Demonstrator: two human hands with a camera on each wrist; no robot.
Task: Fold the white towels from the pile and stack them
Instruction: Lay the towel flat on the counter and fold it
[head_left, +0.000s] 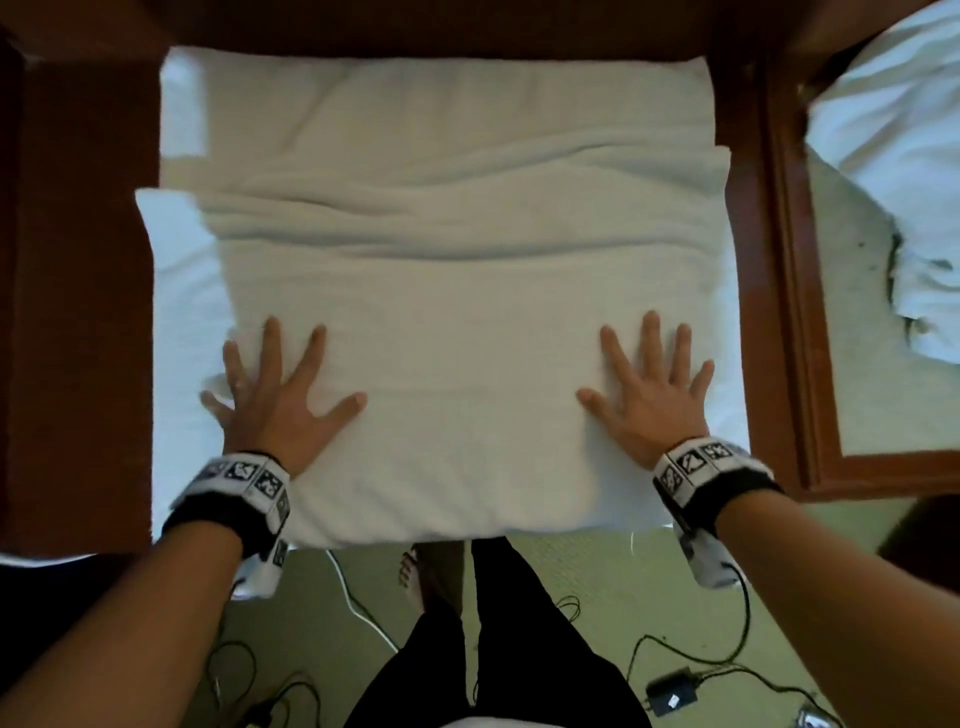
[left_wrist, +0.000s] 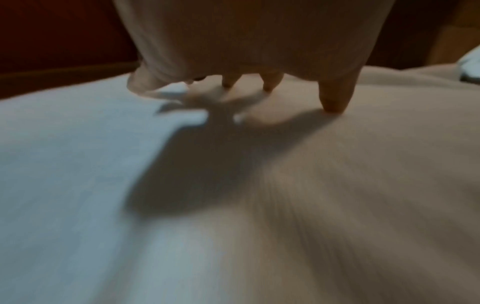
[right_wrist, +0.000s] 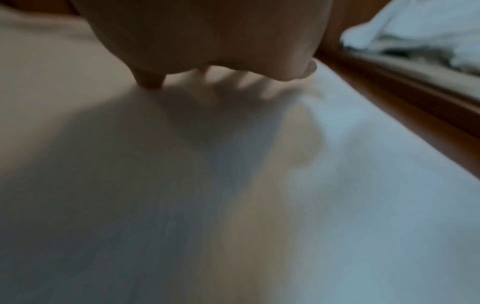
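- Pressing flat, fingers spread, the left hand (head_left: 275, 400) lay at 7 o'clock on the folded towel (head_left: 457, 312).
- Right hand (head_left: 649, 400), released flat, pressed at 5 o'clock.

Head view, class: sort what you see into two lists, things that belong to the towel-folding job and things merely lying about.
Part of the job:
- folded towel, under both palms
- left hand, flat on it
- right hand, flat on it
- towel pile, at the right

Lying about:
- cables on the floor
- black adapter
- wooden frame
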